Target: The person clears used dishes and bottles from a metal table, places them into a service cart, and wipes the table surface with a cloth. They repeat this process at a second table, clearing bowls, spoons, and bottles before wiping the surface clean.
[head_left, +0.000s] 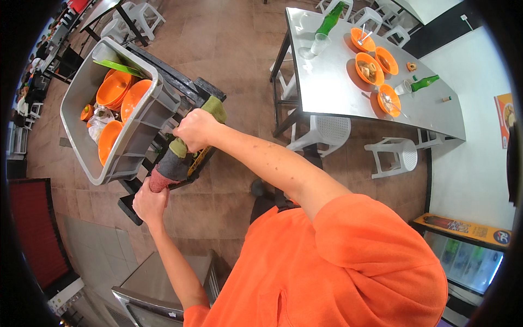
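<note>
My right hand [199, 130] is closed around a cloth-draped push bar of a black metal cart [169, 77], near a green cloth [214, 109]. At the bar's other end my left hand [151, 202] grips beside a red cloth [161, 180]; a dark grey cloth [171, 165] lies between. On the cart stands a grey plastic tub [141, 141] holding stacked orange bowls [114, 88], a bright green flat item [118, 67], a clear plastic container [104, 53] and crumpled white plastic [99, 122]. Under the cloths, part of a yellow crate [200, 163] shows.
To the right, a metal table [327, 90] bears orange bowls with food remains [369, 69], spoons, green bottles [330, 20] and plastic cups. White plastic stools [392, 157] stand around it. A drinks cooler [461, 249] is at lower right, a stainless steel unit [159, 282] at lower left.
</note>
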The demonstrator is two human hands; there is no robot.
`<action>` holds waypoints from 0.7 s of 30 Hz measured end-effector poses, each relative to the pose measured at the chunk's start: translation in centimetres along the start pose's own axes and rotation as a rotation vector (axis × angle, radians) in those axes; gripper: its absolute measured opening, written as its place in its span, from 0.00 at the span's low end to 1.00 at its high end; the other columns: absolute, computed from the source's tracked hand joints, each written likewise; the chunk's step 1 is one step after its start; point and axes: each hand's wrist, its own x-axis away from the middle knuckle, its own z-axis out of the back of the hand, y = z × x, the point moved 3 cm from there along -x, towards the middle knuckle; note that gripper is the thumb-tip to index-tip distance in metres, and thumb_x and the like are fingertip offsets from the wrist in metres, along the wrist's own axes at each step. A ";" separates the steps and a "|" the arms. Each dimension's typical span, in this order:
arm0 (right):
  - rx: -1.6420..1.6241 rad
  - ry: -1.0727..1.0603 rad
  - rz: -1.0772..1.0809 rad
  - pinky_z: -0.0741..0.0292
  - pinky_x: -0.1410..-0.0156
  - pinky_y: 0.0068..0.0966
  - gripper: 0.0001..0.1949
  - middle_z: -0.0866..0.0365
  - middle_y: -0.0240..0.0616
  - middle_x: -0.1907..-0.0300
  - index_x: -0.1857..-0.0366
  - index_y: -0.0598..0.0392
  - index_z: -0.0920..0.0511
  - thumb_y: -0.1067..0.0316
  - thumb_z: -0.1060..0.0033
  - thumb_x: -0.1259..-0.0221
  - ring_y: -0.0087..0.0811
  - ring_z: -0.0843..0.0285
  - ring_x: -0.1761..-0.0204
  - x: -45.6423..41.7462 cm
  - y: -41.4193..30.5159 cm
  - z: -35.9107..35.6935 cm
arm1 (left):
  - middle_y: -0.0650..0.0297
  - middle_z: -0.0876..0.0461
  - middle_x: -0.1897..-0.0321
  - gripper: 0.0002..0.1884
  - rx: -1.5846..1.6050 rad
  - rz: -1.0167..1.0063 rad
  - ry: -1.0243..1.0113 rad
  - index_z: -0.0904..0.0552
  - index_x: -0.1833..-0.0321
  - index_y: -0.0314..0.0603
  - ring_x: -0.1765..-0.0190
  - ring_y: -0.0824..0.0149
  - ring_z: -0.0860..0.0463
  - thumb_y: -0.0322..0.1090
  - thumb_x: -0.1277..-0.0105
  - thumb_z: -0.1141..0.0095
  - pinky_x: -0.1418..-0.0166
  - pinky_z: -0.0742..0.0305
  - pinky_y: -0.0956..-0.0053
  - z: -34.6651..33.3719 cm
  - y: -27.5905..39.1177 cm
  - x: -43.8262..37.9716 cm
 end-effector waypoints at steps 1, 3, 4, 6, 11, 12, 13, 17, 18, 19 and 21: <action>0.007 -0.001 0.000 0.15 0.58 0.39 0.15 0.10 0.40 0.69 0.63 0.46 0.12 0.57 0.31 0.57 0.44 0.09 0.62 0.1 -0.1 -0.1 | 0.52 0.11 0.66 0.19 -0.013 -0.001 -0.001 0.12 0.56 0.51 0.60 0.45 0.12 0.46 0.51 0.32 0.56 0.18 0.53 -0.1 -0.1 0.0; 0.014 0.011 0.002 0.15 0.58 0.40 0.15 0.09 0.41 0.68 0.63 0.45 0.12 0.56 0.31 0.57 0.44 0.09 0.62 0.0 -0.2 -0.2 | 0.52 0.11 0.66 0.19 -0.020 0.002 0.002 0.12 0.56 0.51 0.59 0.45 0.12 0.46 0.51 0.32 0.56 0.18 0.53 -0.1 -0.2 0.2; 0.015 0.014 0.002 0.15 0.57 0.40 0.15 0.09 0.41 0.68 0.63 0.45 0.12 0.56 0.31 0.57 0.44 0.09 0.62 0.1 -0.2 -0.3 | 0.52 0.11 0.66 0.19 -0.013 0.008 0.006 0.11 0.56 0.51 0.59 0.45 0.12 0.46 0.51 0.32 0.56 0.17 0.54 0.0 -0.2 0.2; 0.024 0.014 0.008 0.15 0.56 0.40 0.15 0.09 0.42 0.67 0.62 0.45 0.12 0.55 0.31 0.55 0.45 0.09 0.61 0.0 -0.4 -0.3 | 0.52 0.11 0.66 0.19 -0.007 0.015 0.015 0.11 0.57 0.51 0.60 0.46 0.12 0.46 0.52 0.32 0.56 0.17 0.54 -0.1 -0.5 0.2; 0.032 -0.068 -0.018 0.15 0.53 0.40 0.15 0.08 0.43 0.63 0.60 0.45 0.12 0.55 0.33 0.51 0.44 0.08 0.57 -0.3 0.0 -0.6 | 0.51 0.10 0.66 0.21 -0.039 0.009 -0.017 0.10 0.54 0.53 0.59 0.45 0.11 0.47 0.54 0.31 0.54 0.17 0.54 -0.5 -0.8 -0.4; 0.018 -0.053 -0.022 0.15 0.53 0.39 0.13 0.08 0.43 0.62 0.61 0.46 0.12 0.56 0.33 0.51 0.44 0.08 0.57 -0.1 -0.1 -0.3 | 0.51 0.10 0.66 0.22 -0.038 0.011 -0.017 0.10 0.54 0.53 0.59 0.45 0.11 0.47 0.54 0.31 0.54 0.17 0.54 -0.7 -0.8 -0.4; 0.017 -0.051 -0.022 0.15 0.53 0.39 0.13 0.08 0.43 0.62 0.62 0.46 0.11 0.57 0.33 0.51 0.44 0.08 0.57 0.1 -0.2 0.0 | 0.51 0.10 0.66 0.22 -0.037 0.012 -0.018 0.10 0.53 0.53 0.59 0.45 0.11 0.47 0.54 0.31 0.54 0.17 0.54 -0.7 -0.8 -0.4; 0.016 -0.029 -0.027 0.14 0.52 0.39 0.12 0.08 0.43 0.62 0.64 0.47 0.11 0.57 0.33 0.51 0.43 0.08 0.56 -0.3 -0.1 0.3 | 0.51 0.10 0.64 0.23 -0.054 0.061 -0.031 0.10 0.52 0.54 0.58 0.46 0.11 0.47 0.54 0.30 0.53 0.17 0.53 -0.2 0.2 -0.5; 0.011 -0.029 -0.018 0.14 0.52 0.40 0.12 0.08 0.43 0.62 0.64 0.47 0.11 0.57 0.33 0.51 0.43 0.08 0.56 0.0 -0.4 0.3 | 0.51 0.10 0.64 0.24 -0.047 0.069 -0.027 0.10 0.52 0.54 0.58 0.46 0.11 0.48 0.55 0.30 0.53 0.17 0.53 -0.3 -0.2 -0.2; 0.013 -0.045 -0.022 0.14 0.52 0.40 0.12 0.08 0.43 0.62 0.64 0.48 0.11 0.57 0.33 0.52 0.43 0.08 0.56 0.3 -0.3 0.3 | 0.51 0.10 0.64 0.24 -0.041 0.078 -0.023 0.10 0.51 0.55 0.57 0.46 0.11 0.48 0.55 0.30 0.53 0.17 0.53 -0.4 -0.3 0.0; 0.011 -0.069 -0.019 0.14 0.51 0.40 0.13 0.08 0.44 0.61 0.63 0.48 0.11 0.57 0.33 0.52 0.43 0.08 0.56 0.0 -0.3 1.0 | 0.51 0.10 0.64 0.25 -0.083 0.074 -0.038 0.10 0.51 0.55 0.57 0.45 0.11 0.49 0.54 0.30 0.53 0.17 0.53 -0.2 -0.3 -0.1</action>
